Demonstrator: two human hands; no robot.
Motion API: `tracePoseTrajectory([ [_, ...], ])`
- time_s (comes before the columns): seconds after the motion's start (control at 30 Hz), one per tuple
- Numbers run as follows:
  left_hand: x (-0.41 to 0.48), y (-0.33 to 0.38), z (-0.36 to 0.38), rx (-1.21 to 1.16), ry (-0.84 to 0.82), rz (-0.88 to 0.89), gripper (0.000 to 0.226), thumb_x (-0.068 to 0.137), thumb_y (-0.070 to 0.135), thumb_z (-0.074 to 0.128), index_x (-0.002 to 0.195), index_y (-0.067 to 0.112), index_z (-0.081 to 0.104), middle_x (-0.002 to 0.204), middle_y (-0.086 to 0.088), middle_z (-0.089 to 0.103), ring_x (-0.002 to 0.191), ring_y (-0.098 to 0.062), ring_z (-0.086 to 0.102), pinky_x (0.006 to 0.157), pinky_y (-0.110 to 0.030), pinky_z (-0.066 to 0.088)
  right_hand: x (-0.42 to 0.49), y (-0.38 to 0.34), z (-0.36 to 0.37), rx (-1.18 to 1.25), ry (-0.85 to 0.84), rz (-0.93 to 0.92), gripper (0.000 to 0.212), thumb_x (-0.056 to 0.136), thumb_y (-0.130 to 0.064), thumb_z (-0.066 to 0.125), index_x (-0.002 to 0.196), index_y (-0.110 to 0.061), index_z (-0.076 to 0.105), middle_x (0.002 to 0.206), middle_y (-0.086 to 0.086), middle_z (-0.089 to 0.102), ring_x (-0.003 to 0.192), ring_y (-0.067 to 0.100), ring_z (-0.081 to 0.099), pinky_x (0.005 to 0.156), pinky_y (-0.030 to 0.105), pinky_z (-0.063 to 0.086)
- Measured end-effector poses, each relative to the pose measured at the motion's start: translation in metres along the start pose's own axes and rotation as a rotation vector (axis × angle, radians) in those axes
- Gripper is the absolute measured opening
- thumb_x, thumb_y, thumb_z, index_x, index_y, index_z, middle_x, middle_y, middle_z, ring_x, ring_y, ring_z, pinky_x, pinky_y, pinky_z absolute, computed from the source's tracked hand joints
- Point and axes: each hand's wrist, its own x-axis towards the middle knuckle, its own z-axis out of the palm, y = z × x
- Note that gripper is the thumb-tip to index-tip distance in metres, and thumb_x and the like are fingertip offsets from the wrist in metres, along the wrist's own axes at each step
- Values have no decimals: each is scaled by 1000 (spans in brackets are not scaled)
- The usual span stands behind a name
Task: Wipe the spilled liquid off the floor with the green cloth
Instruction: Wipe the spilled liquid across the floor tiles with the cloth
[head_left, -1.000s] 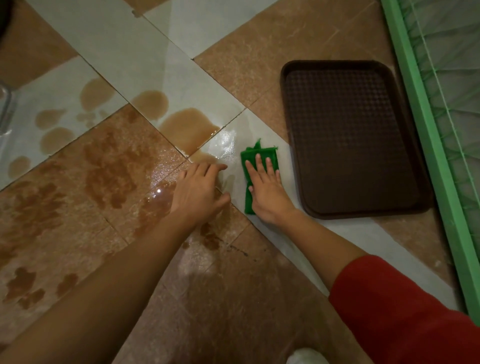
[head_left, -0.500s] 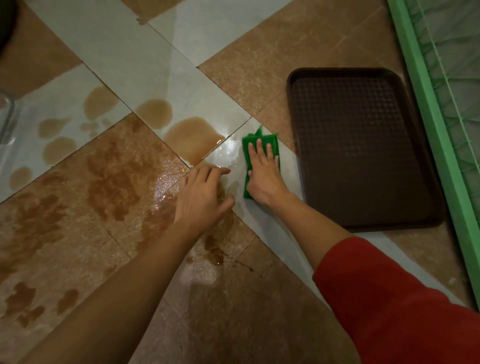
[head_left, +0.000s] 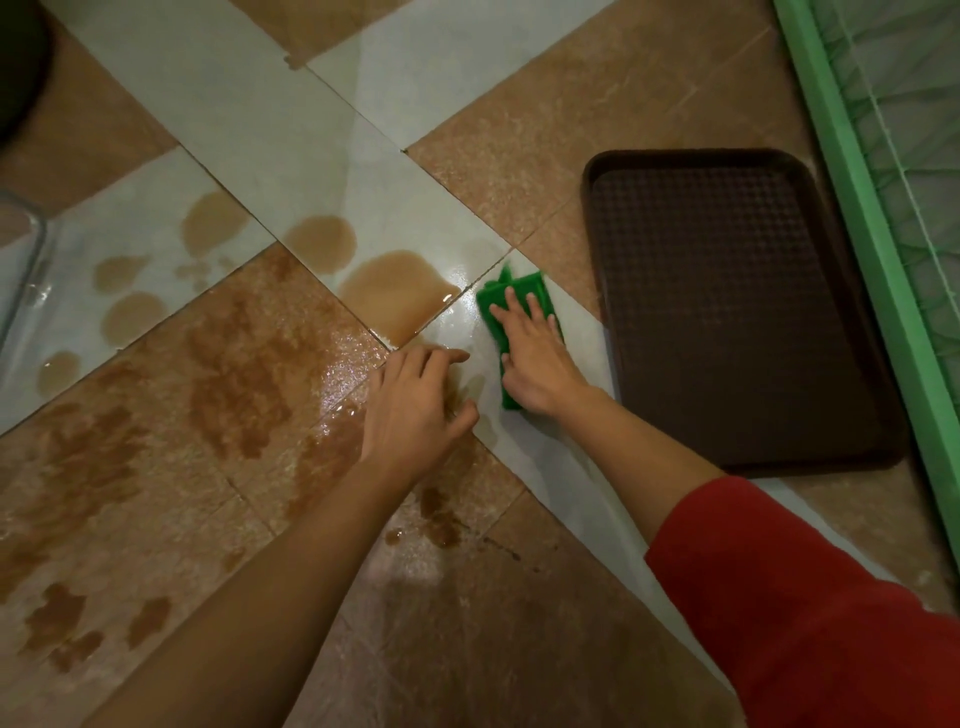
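Puddles of brown liquid (head_left: 395, 299) cover the floor (head_left: 249, 124) tiles — the right hand (head_left: 537, 364), grip flat and unclenched, presses the green cloth (head_left: 488, 304) near the brown tray (head_left: 737, 322), left hand (head_left: 415, 405) resting loose-fingered alongside.

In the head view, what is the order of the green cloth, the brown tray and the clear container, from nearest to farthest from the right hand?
1. green cloth: under the right hand, touching it.
2. brown tray: just to its right, apart.
3. clear container: far left edge of the view.
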Motion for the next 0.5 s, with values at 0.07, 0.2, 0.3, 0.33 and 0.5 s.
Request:
tracePoseTrajectory([
  [0.07,0,2,0,-2,2,-7,45,75,37,61,116,21,55,112,-1,55,106,-23,46,85,-38,34,-13,3,3,-11,-55,-148,66,91,-6,46,149,-18,17,159,2,2,146,21,-5,117,37,-4],
  [0.2,-4,1,-2,0,-9,4,44,77,35,63,118,23,54,115,1,54,109,-20,44,88,-35,32,-12,13,1,-36,-76,-195,63,93,-11,47,148,-23,19,159,0,3,146,19,-4,117,36,-2],
  [0.3,-9,-6,-6,11,-4,-3,43,78,33,62,118,22,54,113,0,55,107,-22,45,87,-35,32,3,7,-3,27,-41,0,66,92,-11,45,149,-21,14,159,2,-3,146,20,-7,116,36,-4],
  [0.33,-11,-9,-9,30,-8,-8,43,78,33,62,119,22,54,112,-1,55,105,-23,46,87,-35,32,4,4,-2,29,-36,29,67,92,-11,45,150,-20,12,159,2,-4,146,21,-8,116,37,-5],
  [0.5,-14,-26,-15,90,19,-54,50,79,32,62,124,16,50,109,-5,56,100,-26,46,84,-37,35,-29,-8,15,14,17,-113,59,95,-12,42,149,-20,19,159,1,6,146,19,0,117,33,-1],
])
